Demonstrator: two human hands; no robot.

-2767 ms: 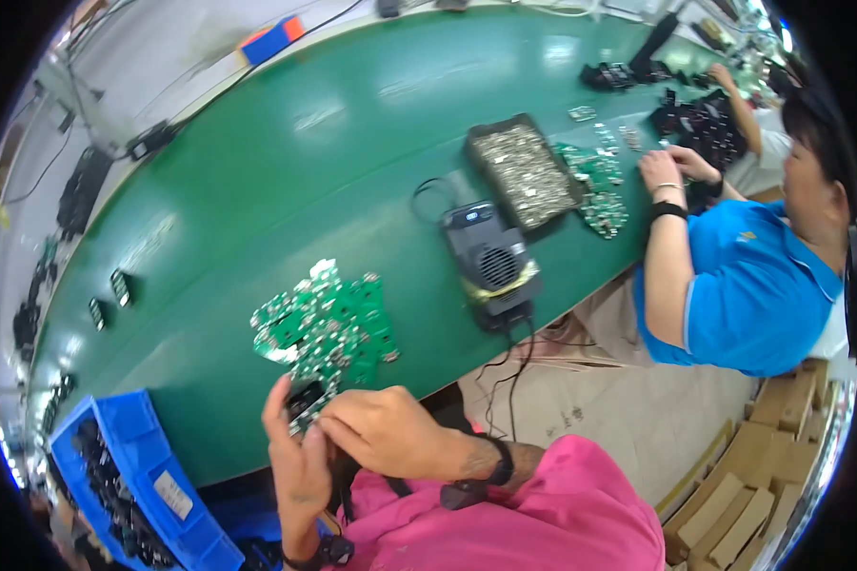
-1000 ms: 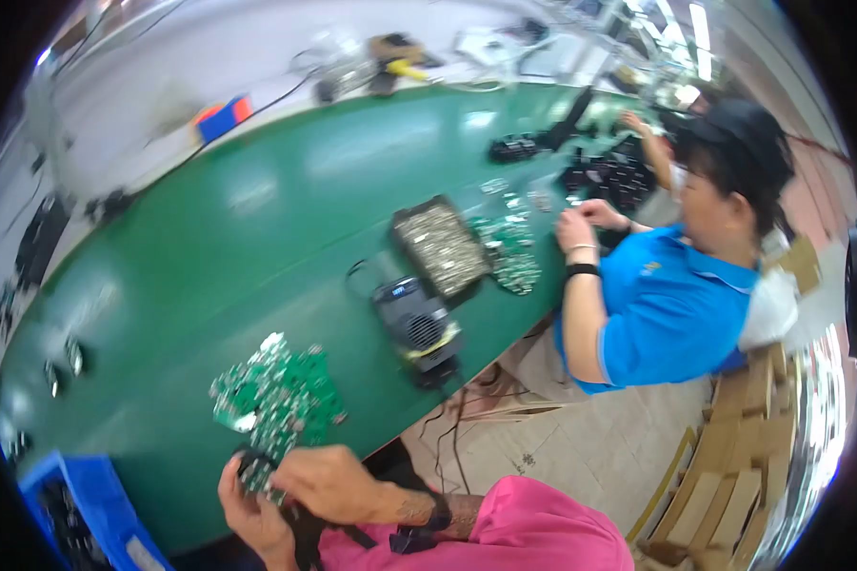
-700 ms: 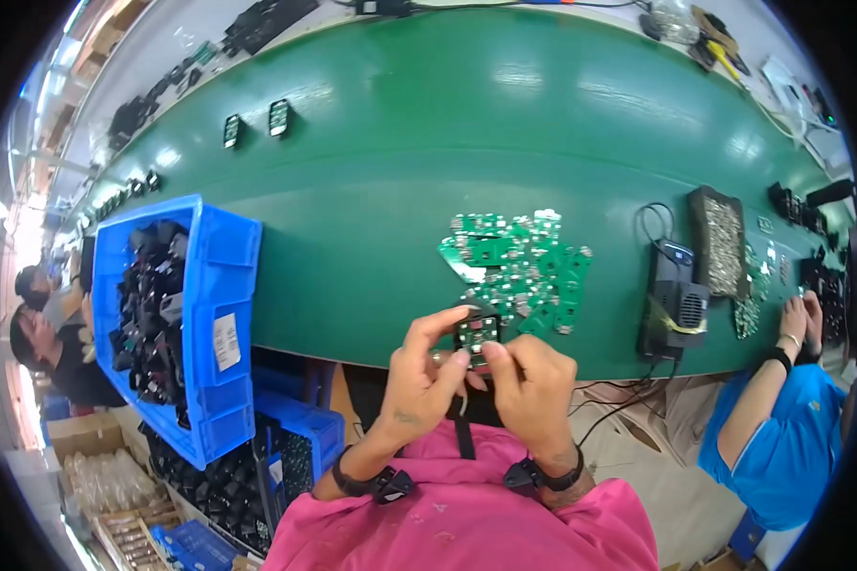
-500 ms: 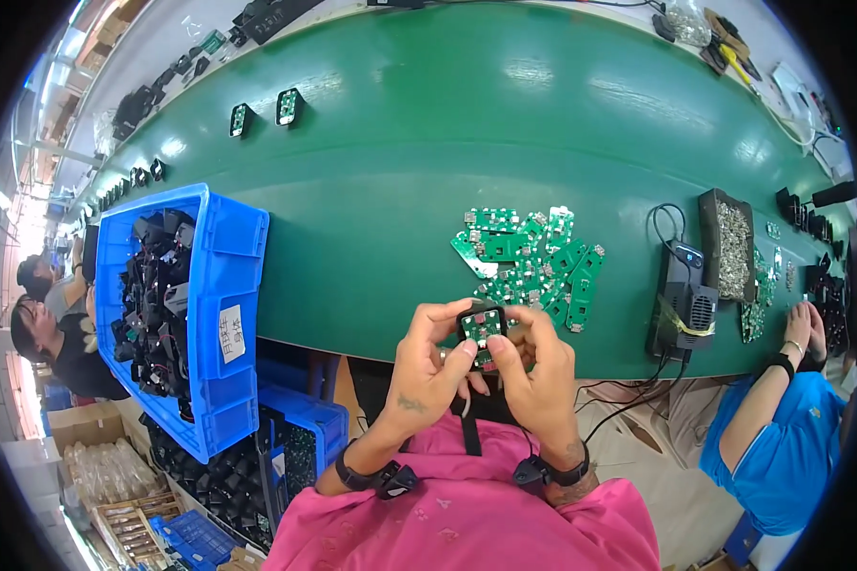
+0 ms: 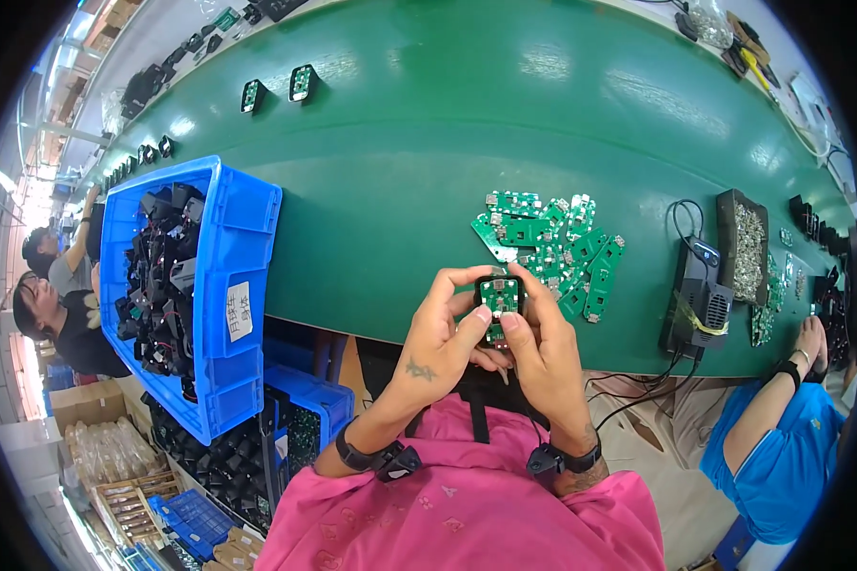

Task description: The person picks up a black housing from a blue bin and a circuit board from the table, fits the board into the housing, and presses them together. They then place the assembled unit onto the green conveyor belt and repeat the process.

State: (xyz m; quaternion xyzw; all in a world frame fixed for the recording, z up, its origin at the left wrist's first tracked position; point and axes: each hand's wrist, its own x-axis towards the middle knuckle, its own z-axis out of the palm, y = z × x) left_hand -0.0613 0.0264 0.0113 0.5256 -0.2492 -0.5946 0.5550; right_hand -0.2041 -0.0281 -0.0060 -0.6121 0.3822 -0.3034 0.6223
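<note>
Between both hands, at the table's near edge, I hold a small black plastic housing [image 5: 514, 281] with a green circuit board [image 5: 498, 297] in it. My left hand [image 5: 445, 328] grips its left side, the thumb pressed on the board's lower part. From the right, my right hand [image 5: 543, 347] grips it with its thumb on the board too, close to the left thumb. The fingers behind the housing are partly hidden. Just beyond my hands lies a loose pile of green circuit boards [image 5: 552, 238], some of them overlapping.
A blue bin [image 5: 243, 219] full of black housings stands at the left. Two housings with boards [image 5: 302, 84] sit far back on the green table [image 5: 381, 190]. To the right are a black corded device [image 5: 700, 305] and a tray of small metal parts [image 5: 728, 205]. A co-worker's hands [image 5: 809, 347] are farther right.
The view has shifted slightly, so the bin and board pile appear displaced. Both hands still hold the housing, which now faces me more squarely, thumbs on its board.
</note>
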